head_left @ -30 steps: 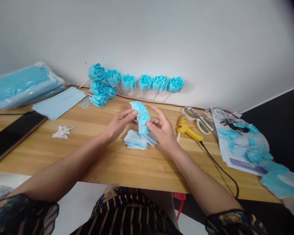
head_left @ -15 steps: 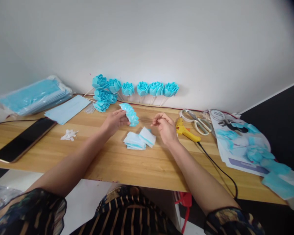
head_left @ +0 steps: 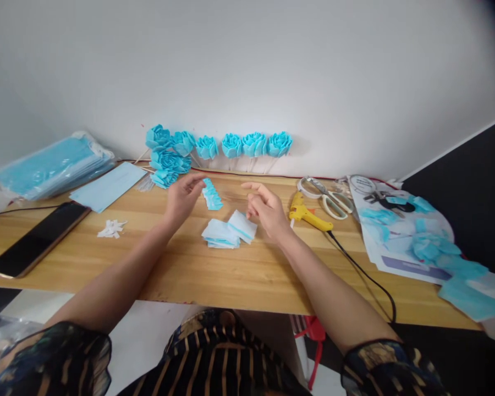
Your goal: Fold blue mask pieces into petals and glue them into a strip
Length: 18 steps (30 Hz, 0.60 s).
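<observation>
My left hand [head_left: 183, 199] hovers at the left of a blue strip of overlapping folded petals [head_left: 212, 194], fingers bent and slightly apart. Its fingertips come close to the strip's upper end; whether they touch it is unclear. The strip seems to lie on the wooden table. Across from it, my right hand [head_left: 265, 209] has its index finger stretched out and the other fingers curled, with no object visible in it. Just below and between the hands sits a small stack of pale blue-white fabric squares [head_left: 221, 233], one square [head_left: 243, 226] askew at its right.
Finished blue flowers [head_left: 231, 145] on sticks line the wall. To the right are a yellow glue gun [head_left: 308, 214] with a black cord, scissors [head_left: 334, 203] and a tape roll. Leftward lie white scraps [head_left: 111, 229], a phone [head_left: 39, 239], a blue sheet and packaged masks [head_left: 55, 165].
The petal strip has gone from my left hand's grip to lying flatter beside its fingers. My right hand's index finger has straightened. The whole view has shifted slightly.
</observation>
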Available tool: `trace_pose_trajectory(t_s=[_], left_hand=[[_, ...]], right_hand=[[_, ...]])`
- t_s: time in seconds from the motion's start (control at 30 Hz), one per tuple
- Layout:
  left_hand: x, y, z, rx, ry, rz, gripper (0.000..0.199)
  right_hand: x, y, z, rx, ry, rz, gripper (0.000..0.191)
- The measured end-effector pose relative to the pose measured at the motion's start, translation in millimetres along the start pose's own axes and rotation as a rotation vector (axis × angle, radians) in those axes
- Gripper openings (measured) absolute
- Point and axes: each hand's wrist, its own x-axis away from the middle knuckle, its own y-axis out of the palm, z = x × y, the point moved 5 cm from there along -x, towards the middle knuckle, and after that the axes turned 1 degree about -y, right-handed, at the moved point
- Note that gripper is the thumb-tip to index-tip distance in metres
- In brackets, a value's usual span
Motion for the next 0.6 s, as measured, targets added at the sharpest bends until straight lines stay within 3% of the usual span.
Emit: trace_pose_trajectory(t_s=[0.1, 0.2, 0.43, 0.6], left_hand=[[19, 14.0, 32, 0.053, 0.179, -0.136, 0.025], [32, 21.5, 50, 0.116, 0.246, -0.22, 0.018], [39, 25.8, 53, 0.156, 0.256, -0.325, 0.015], [39, 26.2, 53, 0.139, 0.255, -0.355, 0.019]], right_hand=[[5, 7, -5, 0.164, -0.035, -0.074, 0.023], [9, 10, -7, 0.326, -0.031, -0.097, 0.027], [12, 13, -8, 0.444, -0.065, -0.11, 0.03], [13, 13, -15, 0.597, -0.206, -0.098, 0.023]])
